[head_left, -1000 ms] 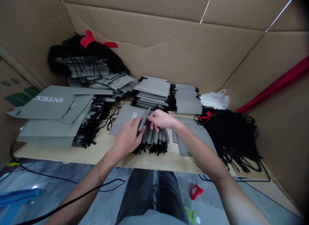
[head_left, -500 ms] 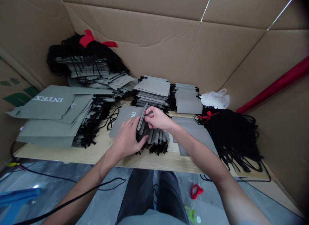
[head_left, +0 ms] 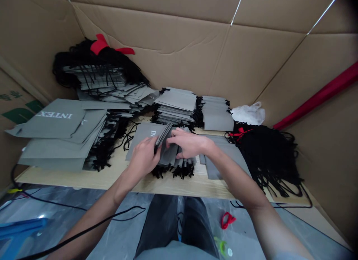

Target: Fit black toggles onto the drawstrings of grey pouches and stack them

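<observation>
A small stack of flat grey paper bags (head_left: 170,155) with black cord handles lies at the middle of the wooden table (head_left: 179,183). My left hand (head_left: 144,159) is closed on the stack's left side, thumb against the raised edges of the bags. My right hand (head_left: 188,144) lies over the top of the stack with its fingers stretched out flat, pressing the bags down. A grey bag with white lettering (head_left: 145,133) lies just left of and under the stack.
Larger grey bags marked INTEX (head_left: 56,120) are piled at the left. More bag stacks (head_left: 179,103) sit at the back. A heap of black cords (head_left: 265,152) lies at the right, another with a red tie (head_left: 99,46) at back left. Cardboard walls surround the table.
My right hand has come down from pinching the bags' upper edges to lying flat over the stack. My left hand has shifted slightly lower on the stack's left side.
</observation>
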A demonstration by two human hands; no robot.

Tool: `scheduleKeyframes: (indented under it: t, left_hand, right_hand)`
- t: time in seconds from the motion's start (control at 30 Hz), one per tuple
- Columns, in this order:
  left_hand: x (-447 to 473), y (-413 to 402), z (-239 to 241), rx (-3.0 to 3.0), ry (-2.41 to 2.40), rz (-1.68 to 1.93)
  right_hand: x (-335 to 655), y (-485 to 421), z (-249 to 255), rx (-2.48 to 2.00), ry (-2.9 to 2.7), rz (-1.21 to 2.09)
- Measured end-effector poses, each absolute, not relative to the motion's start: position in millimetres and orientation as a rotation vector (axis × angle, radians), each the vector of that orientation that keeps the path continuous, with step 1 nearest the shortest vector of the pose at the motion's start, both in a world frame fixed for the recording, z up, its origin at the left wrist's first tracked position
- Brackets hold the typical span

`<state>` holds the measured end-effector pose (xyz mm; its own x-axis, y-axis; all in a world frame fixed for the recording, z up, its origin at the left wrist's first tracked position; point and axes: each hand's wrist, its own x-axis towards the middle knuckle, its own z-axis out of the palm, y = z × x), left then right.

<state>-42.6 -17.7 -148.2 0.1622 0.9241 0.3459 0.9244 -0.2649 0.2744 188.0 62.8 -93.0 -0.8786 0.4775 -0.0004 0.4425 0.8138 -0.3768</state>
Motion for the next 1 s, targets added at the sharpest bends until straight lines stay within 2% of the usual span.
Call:
scheduleKeyframes:
  t: [0.4,0.73,1.0]
  left_hand:
    - [-44,-23,-145,-2.494,-1.815,-0.796]
    - [-49,-29,-148,-2.619,-1.697,-1.069]
    - [-36,-32,-156,-2.528,-1.793,-1.029]
  right_hand:
    - [185,81,-94,-0.52,-2.728,0.331]
    - [179,77,-96,-0.498,-2.508,0.38]
    - [185,71,-82,-0.632,-2.544,0.469]
